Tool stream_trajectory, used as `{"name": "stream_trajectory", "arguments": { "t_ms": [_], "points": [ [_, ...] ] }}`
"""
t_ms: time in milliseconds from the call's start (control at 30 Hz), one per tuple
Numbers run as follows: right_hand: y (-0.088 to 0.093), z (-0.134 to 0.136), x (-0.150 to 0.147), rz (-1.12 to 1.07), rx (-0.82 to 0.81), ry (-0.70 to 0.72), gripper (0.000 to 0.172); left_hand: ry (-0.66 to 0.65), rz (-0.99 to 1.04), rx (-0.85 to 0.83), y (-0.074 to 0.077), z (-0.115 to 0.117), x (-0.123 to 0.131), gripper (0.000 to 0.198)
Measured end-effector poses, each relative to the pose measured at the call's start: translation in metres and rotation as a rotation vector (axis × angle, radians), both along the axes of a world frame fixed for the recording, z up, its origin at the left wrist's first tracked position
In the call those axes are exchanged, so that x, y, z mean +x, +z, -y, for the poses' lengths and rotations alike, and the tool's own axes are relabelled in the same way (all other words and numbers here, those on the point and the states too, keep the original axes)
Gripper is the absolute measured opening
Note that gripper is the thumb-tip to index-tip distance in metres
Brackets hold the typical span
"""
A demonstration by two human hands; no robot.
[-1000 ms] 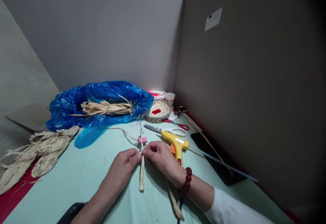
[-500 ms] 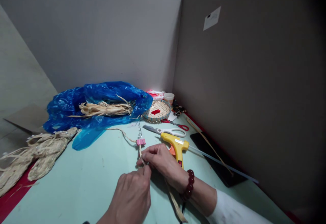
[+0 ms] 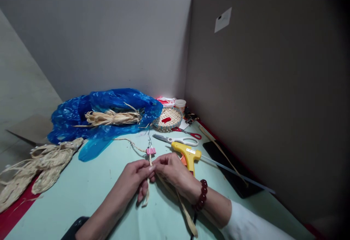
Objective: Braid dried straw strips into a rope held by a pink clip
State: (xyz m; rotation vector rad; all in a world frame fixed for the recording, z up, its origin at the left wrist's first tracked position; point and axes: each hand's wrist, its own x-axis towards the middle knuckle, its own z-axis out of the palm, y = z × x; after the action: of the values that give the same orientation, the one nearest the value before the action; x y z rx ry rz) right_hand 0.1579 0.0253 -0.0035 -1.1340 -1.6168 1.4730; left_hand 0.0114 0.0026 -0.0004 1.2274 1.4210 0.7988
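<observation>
A narrow braid of pale straw strands [image 3: 150, 158] runs toward me from a pink binder clip [image 3: 151, 151] on the table. My left hand [image 3: 139, 176] pinches the braid just below the clip, thumb and forefinger together. Right beside it, my right hand [image 3: 171, 170] is closed on the same strands, fingertips meeting those of the left. One loose strand end [image 3: 147, 196] hangs under my left hand, and a wider straw strip [image 3: 187, 214] trails below my right wrist. Beyond the clip, a thin finished cord [image 3: 132, 144] leads back to the left.
A yellow glue gun [image 3: 188, 152] lies close to my right hand, with white-handled scissors [image 3: 177, 140] behind it. A blue plastic bag [image 3: 68, 112] holds a straw bundle [image 3: 113, 117]. Also here are a woven basket [image 3: 175, 120], a black tablet-like slab [image 3: 232, 170] and woven straw pieces [image 3: 51, 163].
My left hand has moved up and turned, its fingers now meeting my right hand at the braid. A strand end now hangs below it. My right hand stays nearly in place.
</observation>
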Motion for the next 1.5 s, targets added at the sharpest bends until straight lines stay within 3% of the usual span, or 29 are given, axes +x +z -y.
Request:
{"name": "stream_trajectory", "arguments": {
  "t_ms": [167,567,733,833,933,1033,1133,1233,1300,1400,1500],
  "points": [
    [-0.001,-0.001,0.002,0.15,0.126,0.017,0.025,0.026,0.075,0.014,-0.01,-0.001,0.003,0.026],
    [0.025,0.013,0.01,0.649,0.515,-0.006,0.022,0.103,-0.013,0.119,-0.011,-0.005,-0.001,0.022],
    [0.025,0.024,0.006,0.825,0.665,-0.026,0.022,0.114,0.036,0.084,-0.011,-0.003,0.0,0.021],
    [0.018,0.039,-0.001,0.857,0.787,0.06,0.013,0.117,0.103,0.033,-0.008,0.0,-0.001,0.02],
    [0.009,0.05,-0.009,0.903,0.901,0.198,0.019,0.092,0.186,-0.036,-0.005,0.003,-0.003,0.021],
    [0.003,0.051,-0.012,0.938,0.955,0.249,0.016,0.063,0.262,-0.08,-0.002,0.005,-0.006,0.025],
    [0.007,0.045,-0.008,0.901,0.94,0.232,0.007,0.057,0.291,-0.088,-0.001,0.005,-0.006,0.025],
    [0.018,0.035,0.001,0.713,0.837,0.014,0.019,0.064,0.286,-0.076,0.0,0.006,-0.006,0.028],
    [0.021,0.026,0.006,0.555,0.681,-0.087,0.021,0.058,0.278,-0.072,0.0,0.006,-0.007,0.032],
    [0.018,0.013,0.007,0.345,0.355,0.041,0.021,0.042,0.255,-0.075,-0.001,0.005,-0.007,0.03],
    [0.009,0.002,0.002,0.233,0.199,0.091,0.023,0.025,0.209,-0.078,-0.001,0.004,-0.007,0.029]
  ]
}}
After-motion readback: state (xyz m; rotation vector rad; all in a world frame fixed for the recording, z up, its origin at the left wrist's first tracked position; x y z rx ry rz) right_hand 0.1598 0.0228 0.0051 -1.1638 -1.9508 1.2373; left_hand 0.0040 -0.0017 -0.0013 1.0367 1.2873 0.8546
